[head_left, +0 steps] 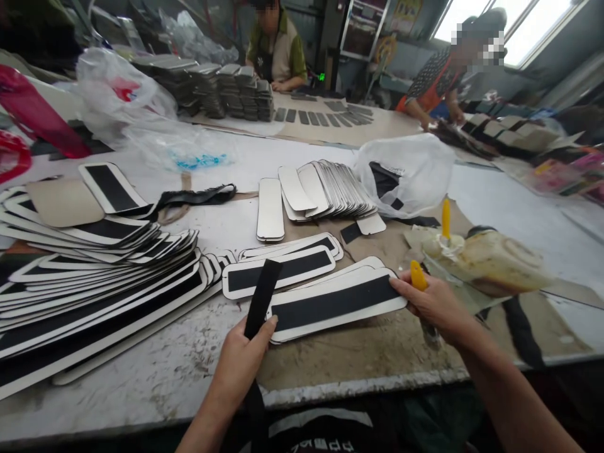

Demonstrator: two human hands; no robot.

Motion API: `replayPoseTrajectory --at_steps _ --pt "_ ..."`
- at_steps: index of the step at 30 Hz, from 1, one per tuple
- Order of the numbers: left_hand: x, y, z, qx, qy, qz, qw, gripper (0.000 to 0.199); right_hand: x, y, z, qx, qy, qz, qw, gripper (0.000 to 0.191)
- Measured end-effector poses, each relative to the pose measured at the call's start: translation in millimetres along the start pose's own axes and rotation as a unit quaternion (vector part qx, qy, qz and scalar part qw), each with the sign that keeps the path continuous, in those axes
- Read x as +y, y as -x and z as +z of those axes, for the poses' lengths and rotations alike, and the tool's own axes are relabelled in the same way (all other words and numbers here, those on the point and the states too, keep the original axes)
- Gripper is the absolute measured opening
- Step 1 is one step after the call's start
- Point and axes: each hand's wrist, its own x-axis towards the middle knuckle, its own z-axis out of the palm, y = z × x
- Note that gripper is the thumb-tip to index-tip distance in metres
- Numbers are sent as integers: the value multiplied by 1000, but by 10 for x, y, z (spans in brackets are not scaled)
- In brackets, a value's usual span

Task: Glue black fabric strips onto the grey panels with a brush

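My left hand [245, 355] is closed round a black strip [265, 292] that stands up out of the fist, with its thumb on the left end of a white panel [330, 324] with a black band. At that panel's right end, my right hand [431, 302] pinches the edge and also holds a yellow-handled tool [418, 275], its lower end pointing down. More white panels lie under and behind the held one; one banded panel [278, 272] sits just left of it.
Banded panels [108, 302] are piled at the left. Plain white panels [325, 189] lie fanned behind, beside a plastic bag [406, 170]. A glue-stained container [495, 261] with a yellow-handled tool [446, 220] stands right. Two people [278, 50] [436, 75] work across the table [189, 377].
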Motion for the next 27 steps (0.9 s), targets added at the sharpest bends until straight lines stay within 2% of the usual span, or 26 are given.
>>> replayPoseTrajectory --at_steps 4,6,8,10,12,15,18,23,27 --pt "-35 -10 -20 22 16 -1 1000 41 -34 66 -1 23 -58 11 998 41" --pt "-49 -3 -5 37 36 4 999 48 -32 76 0 35 -26 -4 999 40" --pt "-67 10 24 43 54 9 998 53 -21 72 15 51 65 -35 996 36" --pt "-85 32 54 45 57 14 997 52 -8 67 50 77 192 -81 975 33" --pt "-93 65 76 48 50 30 997 47 8 70 103 101 297 -129 941 33" --pt "-77 126 91 58 36 59 996 43 55 89 194 114 369 -176 905 38" --pt "-50 180 107 73 6 82 994 43 141 107 265 116 410 -164 890 41" --pt "-41 222 153 90 -62 164 980 47 263 106 313 123 438 -132 881 37" --pt "-59 225 174 117 -108 183 970 49 309 85 284 135 365 -165 906 36"
